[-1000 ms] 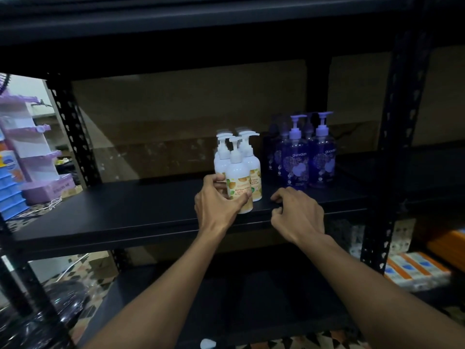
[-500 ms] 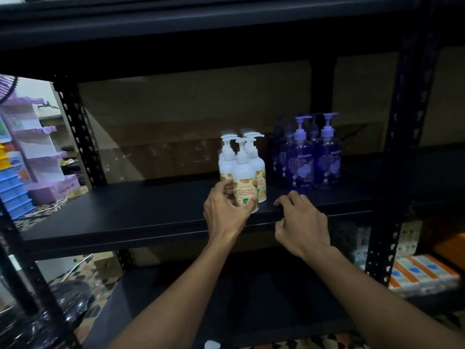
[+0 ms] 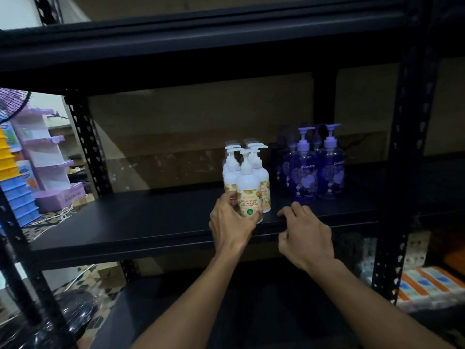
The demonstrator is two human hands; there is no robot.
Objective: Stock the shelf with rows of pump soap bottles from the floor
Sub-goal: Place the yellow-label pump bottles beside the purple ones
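Note:
A white pump soap bottle (image 3: 247,183) with a yellow label stands at the front edge of the black shelf (image 3: 141,220). My left hand (image 3: 230,225) grips its lower part from the left. Behind it stand several more white pump bottles (image 3: 261,172) in a tight cluster. To their right stand several purple pump bottles (image 3: 315,172) in rows. My right hand (image 3: 305,234) rests on the shelf's front edge with fingers curled over the lip, just right of the white bottles.
Black perforated uprights (image 3: 412,152) frame the shelf bay. A lower shelf (image 3: 226,311) lies beneath my arms. Orange and white boxes (image 3: 425,283) sit at the lower right. A purple display rack (image 3: 47,157) and stacked blue and yellow bins (image 3: 15,187) stand at the left.
The front white bottle has turned slightly in my left hand, its label now facing forward. My right hand stays on the shelf edge. The view has shifted a little.

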